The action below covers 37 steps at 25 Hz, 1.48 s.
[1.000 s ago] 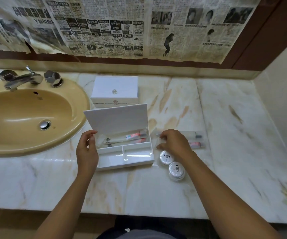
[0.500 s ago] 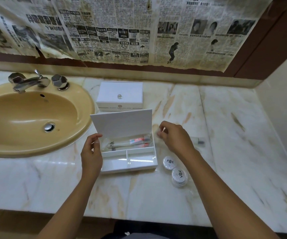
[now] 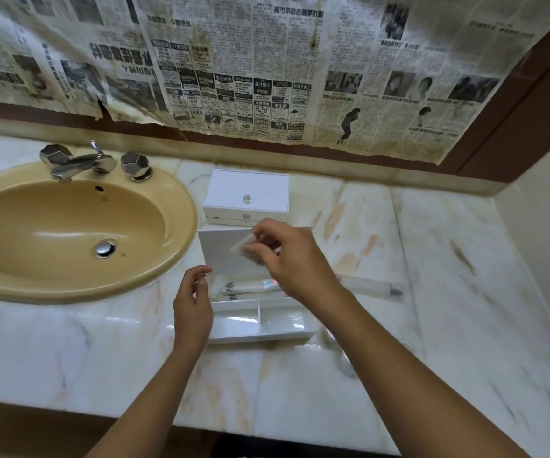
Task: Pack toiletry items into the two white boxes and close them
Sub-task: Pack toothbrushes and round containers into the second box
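An open white box (image 3: 260,328) sits on the marble counter with its lid (image 3: 220,256) standing upright. Wrapped toothbrush packets (image 3: 247,287) lie in its back compartment; the two front compartments show nothing inside. My right hand (image 3: 296,262) hovers over the box and pinches a clear wrapped packet (image 3: 245,248) in front of the lid. My left hand (image 3: 192,302) holds the box's left edge with curled fingers. A second white box (image 3: 246,196) stands closed behind it, with a clear knob on top.
A clear packet (image 3: 371,287) lies on the counter right of the open box. Blurred round items (image 3: 343,355) show beside my right forearm. A tan sink (image 3: 68,233) with a chrome tap (image 3: 78,161) lies left. Newspaper (image 3: 267,77) covers the wall behind.
My right hand has lifted a clear packet off the counter right of the box and carried it left, over the open box. My left hand has stayed at the box's left edge.
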Each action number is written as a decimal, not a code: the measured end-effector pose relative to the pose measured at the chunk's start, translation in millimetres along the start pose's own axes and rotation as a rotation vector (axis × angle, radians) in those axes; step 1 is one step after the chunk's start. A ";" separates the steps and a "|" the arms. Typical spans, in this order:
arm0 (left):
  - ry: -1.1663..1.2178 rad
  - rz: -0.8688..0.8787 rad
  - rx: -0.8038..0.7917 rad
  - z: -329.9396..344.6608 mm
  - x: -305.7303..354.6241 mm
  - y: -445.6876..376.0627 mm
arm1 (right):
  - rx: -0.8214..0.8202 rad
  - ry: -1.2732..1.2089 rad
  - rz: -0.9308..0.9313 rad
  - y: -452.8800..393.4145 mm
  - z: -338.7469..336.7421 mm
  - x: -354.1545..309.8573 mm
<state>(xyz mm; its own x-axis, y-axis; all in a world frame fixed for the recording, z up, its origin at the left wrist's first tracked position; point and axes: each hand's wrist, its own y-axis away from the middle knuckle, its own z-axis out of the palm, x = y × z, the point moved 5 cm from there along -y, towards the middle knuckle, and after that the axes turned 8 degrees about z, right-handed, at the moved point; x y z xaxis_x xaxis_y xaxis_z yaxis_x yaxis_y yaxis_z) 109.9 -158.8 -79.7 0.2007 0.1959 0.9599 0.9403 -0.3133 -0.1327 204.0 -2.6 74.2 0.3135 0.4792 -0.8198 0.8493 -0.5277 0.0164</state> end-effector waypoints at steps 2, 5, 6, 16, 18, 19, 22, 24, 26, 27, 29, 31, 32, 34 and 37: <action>0.011 -0.006 -0.005 -0.3 1.6 0.3 | -0.052 0.052 0.000 -4.4 24.0 3.8; 0.028 -0.025 -0.005 -1.0 1.3 0.9 | -0.133 0.299 -0.046 -12.9 61.1 10.7; 0.027 -0.027 -0.003 -0.9 0.8 0.8 | -0.158 0.422 -0.065 -15.5 72.6 12.4; 0.007 -0.029 0.005 -0.8 -3.5 0.5 | -0.234 0.689 0.007 -20.8 120.3 48.3; 0.002 -0.021 0.007 -1.4 -3.4 0.2 | -0.211 0.683 0.006 -20.6 121.6 50.6; -0.001 -0.021 0.006 -0.8 -3.5 0.2 | -0.189 0.677 0.000 -20.9 119.4 49.1; -0.005 -0.019 0.010 -0.6 -4.3 0.1 | -0.133 0.664 -0.024 -19.9 110.0 41.5; -0.001 -0.017 0.011 -0.3 -4.1 -0.5 | -0.134 0.633 -0.044 -15.4 107.4 35.7; 0.001 -0.019 0.017 -0.2 -4.6 -0.7 | -0.253 0.557 -0.031 -8.0 110.5 33.0; 0.004 -0.017 0.020 -0.4 -4.6 -0.9 | -0.347 0.539 -0.018 -3.6 114.9 33.2; 0.027 -0.013 0.019 0.1 -4.5 -1.2 | -0.514 0.573 0.019 4.0 123.9 38.7; 0.052 -0.006 0.021 0.1 -5.8 -1.4 | -0.592 0.579 0.078 5.0 127.9 45.2; 0.061 -0.004 0.021 -0.1 -6.6 -1.7 | -0.603 0.570 0.093 4.0 128.9 47.1; 0.074 0.000 0.021 -0.2 -7.6 -2.0 | -0.604 0.566 0.106 2.0 129.0 47.8; 0.082 -0.001 0.025 -0.5 -5.0 -0.8 | -0.576 0.536 0.151 -0.8 125.1 44.5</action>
<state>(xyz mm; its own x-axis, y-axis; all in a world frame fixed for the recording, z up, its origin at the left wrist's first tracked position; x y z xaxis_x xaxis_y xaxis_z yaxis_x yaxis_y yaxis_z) 108.0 -160.0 -84.3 0.1775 0.1195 0.9768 0.9472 -0.2901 -0.1366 164.1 -68.6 -33.9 0.4799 0.7804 -0.4009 0.8212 -0.2388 0.5182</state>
